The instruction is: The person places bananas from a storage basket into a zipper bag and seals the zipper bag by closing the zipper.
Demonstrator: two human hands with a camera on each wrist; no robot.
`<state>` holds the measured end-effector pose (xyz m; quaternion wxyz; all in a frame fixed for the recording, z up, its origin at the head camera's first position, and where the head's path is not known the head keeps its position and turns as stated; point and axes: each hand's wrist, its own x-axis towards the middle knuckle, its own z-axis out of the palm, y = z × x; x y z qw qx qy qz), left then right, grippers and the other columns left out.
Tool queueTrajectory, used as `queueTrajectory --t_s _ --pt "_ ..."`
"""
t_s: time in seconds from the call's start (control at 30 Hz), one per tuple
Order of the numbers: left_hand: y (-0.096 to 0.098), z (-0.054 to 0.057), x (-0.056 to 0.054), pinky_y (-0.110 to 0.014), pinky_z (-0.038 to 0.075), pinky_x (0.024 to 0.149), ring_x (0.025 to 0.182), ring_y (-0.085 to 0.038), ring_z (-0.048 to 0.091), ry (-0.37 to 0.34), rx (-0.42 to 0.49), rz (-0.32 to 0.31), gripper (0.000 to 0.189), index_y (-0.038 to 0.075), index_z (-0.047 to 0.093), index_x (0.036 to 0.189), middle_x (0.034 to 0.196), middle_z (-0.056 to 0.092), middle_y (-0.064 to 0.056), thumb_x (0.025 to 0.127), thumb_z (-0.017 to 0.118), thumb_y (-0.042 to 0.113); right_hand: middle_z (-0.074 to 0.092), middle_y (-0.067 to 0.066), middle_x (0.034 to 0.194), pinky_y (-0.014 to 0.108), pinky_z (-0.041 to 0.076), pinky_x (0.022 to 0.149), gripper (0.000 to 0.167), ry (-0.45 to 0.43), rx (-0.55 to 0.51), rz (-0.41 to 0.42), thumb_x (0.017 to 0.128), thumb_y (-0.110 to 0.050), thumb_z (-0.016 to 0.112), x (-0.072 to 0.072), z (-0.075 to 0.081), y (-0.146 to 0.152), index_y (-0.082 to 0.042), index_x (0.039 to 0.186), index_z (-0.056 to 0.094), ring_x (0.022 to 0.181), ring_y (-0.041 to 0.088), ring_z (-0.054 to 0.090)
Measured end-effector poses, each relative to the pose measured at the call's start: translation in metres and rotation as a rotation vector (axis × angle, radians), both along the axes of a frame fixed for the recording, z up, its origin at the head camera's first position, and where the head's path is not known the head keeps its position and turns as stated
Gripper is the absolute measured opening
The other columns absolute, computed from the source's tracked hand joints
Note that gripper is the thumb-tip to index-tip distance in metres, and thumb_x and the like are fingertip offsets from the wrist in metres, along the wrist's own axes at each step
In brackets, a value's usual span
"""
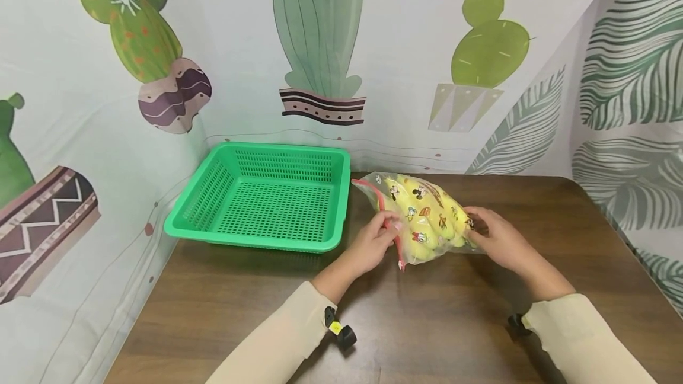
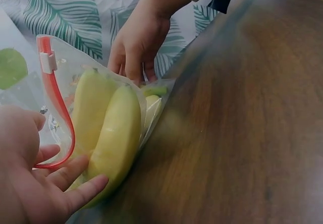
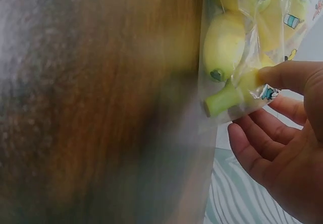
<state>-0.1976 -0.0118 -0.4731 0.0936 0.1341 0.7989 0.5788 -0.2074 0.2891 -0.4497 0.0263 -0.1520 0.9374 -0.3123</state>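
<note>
A clear zip bag (image 1: 432, 209) with cartoon prints and a red zipper edge holds several yellow bananas (image 2: 118, 128). My left hand (image 1: 376, 239) grips the bag at its red-edged mouth, with some fingers spread along the bananas in the left wrist view. At the opposite end, my right hand (image 1: 498, 236) pinches the bag's bottom corner between thumb and fingers. Close by that thumb, in the right wrist view, a green banana stem (image 3: 219, 103) shows through the plastic. A white slider (image 2: 48, 62) sits on the red zipper edge.
Left of the bag stands a green perforated plastic basket (image 1: 258, 245) with nothing inside. Both are on a brown wooden table (image 1: 427, 325). Behind the table hangs a white cloth (image 1: 235, 46) printed with cacti and leaves.
</note>
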Motion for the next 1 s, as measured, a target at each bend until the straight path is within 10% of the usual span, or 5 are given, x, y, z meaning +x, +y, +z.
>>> queueTrajectory --t_s 0.57,1.0 --pt "0.018 -0.004 -0.028 -0.036 0.058 0.094 0.116 -0.022 0.064 -0.132 0.196 -0.015 0.033 0.014 0.056 0.133 0.131 0.060 -0.012 0.106 0.052 0.031 0.046 0.035 0.143 0.061 0.049 0.095 0.063 -0.032 0.012 -0.093 0.100 -0.019 0.063 0.000 0.000 0.006 0.005 0.151 0.035 0.124 0.051 0.053" --pt "0.012 0.000 -0.030 -0.039 0.059 0.092 0.102 -0.015 0.063 -0.176 0.323 0.088 0.025 0.005 0.061 0.122 0.114 0.066 -0.010 0.104 0.055 0.021 0.062 0.027 0.130 0.030 0.050 0.069 0.063 -0.035 0.024 -0.121 0.099 -0.020 0.064 -0.002 -0.004 0.010 -0.001 0.152 0.036 0.107 0.038 0.063"
